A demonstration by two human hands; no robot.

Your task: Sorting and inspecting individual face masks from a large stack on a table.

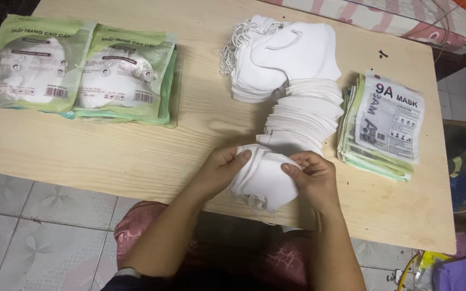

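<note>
Both hands close on a small bundle of white masks [262, 175] at the near edge of the table [136, 151]. The left hand [219, 170] pinches the bundle's upper left corner, thumb on top and fingers curled under; the right hand [314, 178] grips the right edge, thumb across the face, fingers bent behind. The bundle lies between the two hands, touching both, its long axis running roughly from upper left to lower right, with ear loops hanging off its lower end over the table edge. Directly beyond it, touching or just beside its far side, the long fanned row of loose masks [297, 108] stretches away and to the left. The flat empty pouches [384, 126] lie just right of that row, nearer the right hand; the filled green packs [76, 70] sit well apart at far left.
</note>
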